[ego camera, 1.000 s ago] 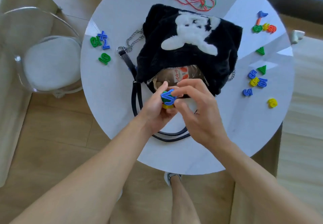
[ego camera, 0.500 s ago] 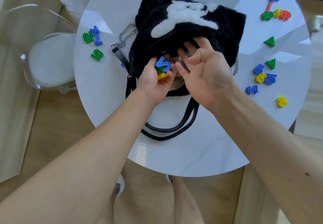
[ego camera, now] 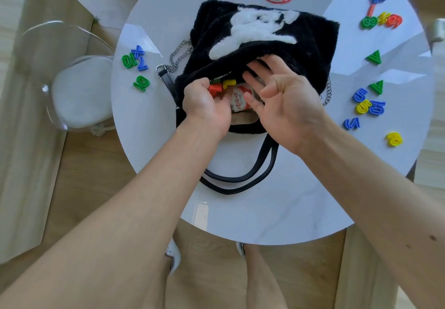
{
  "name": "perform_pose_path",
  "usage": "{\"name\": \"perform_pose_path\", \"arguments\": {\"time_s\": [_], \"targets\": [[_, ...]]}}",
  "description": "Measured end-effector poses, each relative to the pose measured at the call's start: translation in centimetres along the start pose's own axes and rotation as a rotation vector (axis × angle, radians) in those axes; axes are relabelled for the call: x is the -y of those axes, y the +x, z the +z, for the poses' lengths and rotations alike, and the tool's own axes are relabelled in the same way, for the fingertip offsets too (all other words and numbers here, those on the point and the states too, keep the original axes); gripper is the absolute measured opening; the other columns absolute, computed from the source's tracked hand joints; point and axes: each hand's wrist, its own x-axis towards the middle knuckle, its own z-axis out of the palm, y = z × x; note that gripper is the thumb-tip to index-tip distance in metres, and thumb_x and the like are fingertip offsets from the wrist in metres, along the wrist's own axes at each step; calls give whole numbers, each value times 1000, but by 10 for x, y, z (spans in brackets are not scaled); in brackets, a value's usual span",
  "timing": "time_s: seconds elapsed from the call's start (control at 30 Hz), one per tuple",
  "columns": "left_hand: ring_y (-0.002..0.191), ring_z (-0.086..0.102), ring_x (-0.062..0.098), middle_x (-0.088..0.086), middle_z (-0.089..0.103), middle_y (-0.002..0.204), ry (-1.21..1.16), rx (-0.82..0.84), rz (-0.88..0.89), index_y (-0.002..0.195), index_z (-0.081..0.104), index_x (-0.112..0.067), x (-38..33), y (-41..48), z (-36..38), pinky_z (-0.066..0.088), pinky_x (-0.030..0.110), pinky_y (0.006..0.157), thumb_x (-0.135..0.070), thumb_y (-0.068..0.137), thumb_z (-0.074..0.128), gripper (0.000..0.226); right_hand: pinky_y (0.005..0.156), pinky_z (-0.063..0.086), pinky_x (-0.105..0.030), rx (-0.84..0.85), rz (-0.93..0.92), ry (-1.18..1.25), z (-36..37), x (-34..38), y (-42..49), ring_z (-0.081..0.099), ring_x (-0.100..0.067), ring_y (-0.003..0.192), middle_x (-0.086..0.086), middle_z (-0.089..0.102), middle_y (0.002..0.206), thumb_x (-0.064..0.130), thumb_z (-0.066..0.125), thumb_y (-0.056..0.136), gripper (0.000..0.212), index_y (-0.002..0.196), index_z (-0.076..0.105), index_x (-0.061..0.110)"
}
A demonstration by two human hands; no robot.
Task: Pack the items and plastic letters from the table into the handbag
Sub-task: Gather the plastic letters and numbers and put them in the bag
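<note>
Head view: letters going into the handbag (ego camera: 265,51) on the surface (ego camera: 265,212).
Left hand (ego camera: 207,106) grasps orange and yellow letters (ego camera: 221,86) at the mouth; right hand (ego camera: 281,101), fingers spread and released, should widen the opening so they drop beside the packet (ego camera: 238,100).

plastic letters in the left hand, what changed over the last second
The left hand carried its bunch of plastic letters from in front of the handbag into its open mouth; the blue piece on top is gone from sight, with orange and yellow ones showing. The right hand let go and spread open at the opening. The loose letters on the table stayed put.
</note>
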Motion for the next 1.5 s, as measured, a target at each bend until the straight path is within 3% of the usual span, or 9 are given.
{"name": "perform_pose_path", "arguments": {"time_s": [0.4,0.57,0.67,0.83,0.97,1.07,1.17,1.3,1.5], "targets": [[117,57,32,14,55,100,40,-141,69,107,54,0,10,-19,-8,41,52,111,6,92,33,27,118,33,-45,-13,70,-47,-16,-10,-7,46,-17,139,-1,53,147,-21,24,70,89,149,42,17],[130,52,31,22,55,133,106,-183,68,131,49,5,14,-23,-18,37,48,115,8,91,31,44,113,42,-45,-82,144,-19,-28,-18,-21,53,-18,133,-4,54,146,-21,27,76,83,152,37,11],[128,52,26,17,58,130,199,-212,70,108,58,1,13,-32,-17,34,46,118,10,87,32,35,106,49,-41,-78,228,-49,-35,-19,-34,60,-16,127,-3,63,137,-17,31,80,77,151,40,12],[91,43,17,2,46,86,333,-190,15,73,46,-18,7,-36,-17,39,34,114,10,83,29,34,104,48,-43,-5,313,-217,-25,-4,-46,68,-20,116,-6,73,121,-12,30,87,61,135,58,14],[103,61,16,8,67,111,583,-195,36,113,69,-4,-10,-39,-22,50,24,98,10,85,37,44,100,52,-43,0,286,-281,10,7,-31,71,-24,109,-12,75,113,-8,30,93,50,125,64,11],[92,69,15,10,74,101,763,-220,161,96,75,-10,-42,-32,-35,57,18,72,-5,90,44,32,94,56,-39,33,266,-318,53,8,-3,74,-21,99,-8,78,103,-6,34,95,42,120,64,10],[75,63,12,-2,69,80,988,-253,380,84,70,-17,-86,-5,-54,54,31,73,-11,87,47,25,87,58,-34,-4,251,-340,97,0,36,74,-20,91,-5,78,95,-1,41,96,34,114,65,14],[91,57,19,4,59,105,1427,-271,587,101,60,-10,-136,59,-76,48,33,81,-11,89,59,12,74,59,-29,-43,191,-476,147,-22,95,73,-13,80,-5,74,95,6,57,93,25,114,63,18],[104,50,24,6,47,119,1922,-147,700,119,48,-12,-163,135,-93,44,32,74,-35,84,74,49,76,50,-30,-76,-6,-1173,177,-57,184,62,-18,99,1,59,113,15,65,85,50,131,49,25]]}}
